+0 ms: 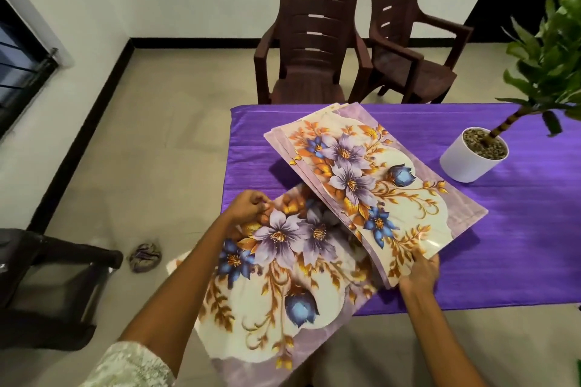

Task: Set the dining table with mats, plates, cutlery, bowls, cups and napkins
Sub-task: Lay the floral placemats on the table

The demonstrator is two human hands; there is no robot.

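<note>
Leftmost: dark stool (47, 286), floor level, beside a small cloth bundle (145, 257).

Left hand (248, 206): fingers curled, pinching far corner of single mat (283, 286). Mat tilted, long axis running from near-left to far-right, far end over table's near-left corner, near end hanging off toward the body.

Stack (371, 185): remaining mats, raised at an angle over the table (518, 229), overlapping the single mat's right edge, far end highest.

Right hand (419, 273): fingers closed round stack's near corner, thumb side hidden.

Pot plant (473, 155): far right of table, near stack's far-right edge.

Chairs (308, 41): two, beyond far edge.

Judgement: single mat nearer left hand; freeing it means drawing leftward and down, clear of the stack. Open cloth lies under and before the stack; left table edge close, so overhang a risk.
</note>
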